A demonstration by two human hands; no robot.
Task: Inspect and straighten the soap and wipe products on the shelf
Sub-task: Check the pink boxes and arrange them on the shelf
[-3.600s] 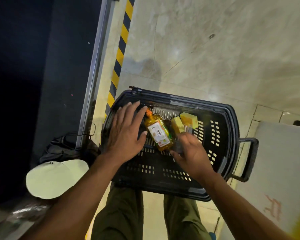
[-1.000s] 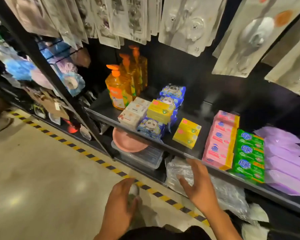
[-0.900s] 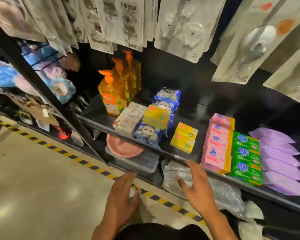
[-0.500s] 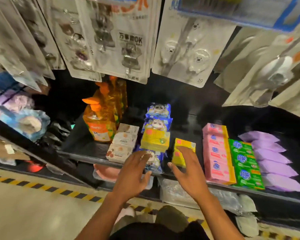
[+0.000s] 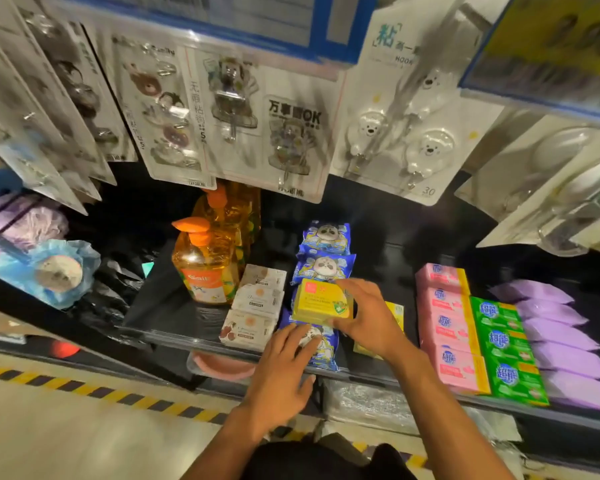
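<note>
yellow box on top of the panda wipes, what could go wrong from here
1. The right hand grips the yellow box by its edges. It might slip and drop onto the packs below.
2. The front panda wipe pack sits at the lip of the shelf under the left hand. A push could slide it off.
3. A leftward sweep could knock the beige soap boxes askew.

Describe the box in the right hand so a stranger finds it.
On the black shelf, right of the orange soap bottles, runs a row of blue panda packs. The yellow box lies atop that row; other yellow boxes sit on the shelf itself.
</note>
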